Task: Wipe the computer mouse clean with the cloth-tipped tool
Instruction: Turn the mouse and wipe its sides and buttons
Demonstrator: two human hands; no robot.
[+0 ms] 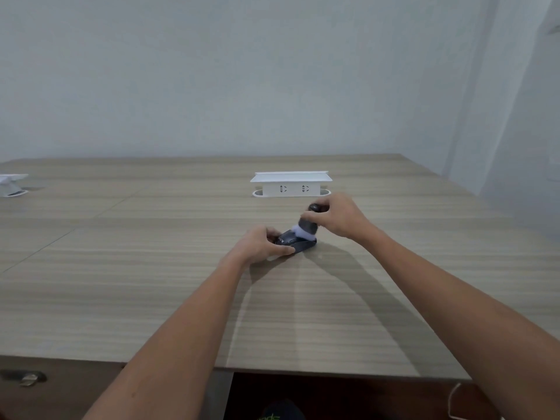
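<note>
Computer mouse point(295, 244), small, dark, smooth moulded plastic with pale lettering on its near flank: lies on the pale wood-grain laminate desk point(151, 268), between the two hands, touching both the left hand and the tool tip.

Left hand point(260, 247): closed around the mouse's near end, thumb on one flank and fingers on the other, pinning it to the desk.

Right hand point(338, 218): closed on the dark stubby cylindrical cloth-tipped tool point(309, 224), gripped from above and tilted; its white fluffy tip point(298, 234) presses on the mouse's upper shell, just beyond the left fingers.

Handling, as judged: mouse light, rigid, with a slick shell likely to skid on the laminate under sideways strokes, hence best held low on the flanks at one end, leaving the top and far end free for wiping. Buttons and wheel give under pressure; light strokes suit. Tool tip soft and yielding, handle stiff.

Beyond the hands: white rectangular desktop socket box point(291, 186) with flat projecting lid, two outlets facing the hands, well apart from the mouse. Far to the left of the left hand: a second white fitting point(12, 184), partly cut off by the frame edge.

Below the forearms: near desk edge, dark space beneath.
</note>
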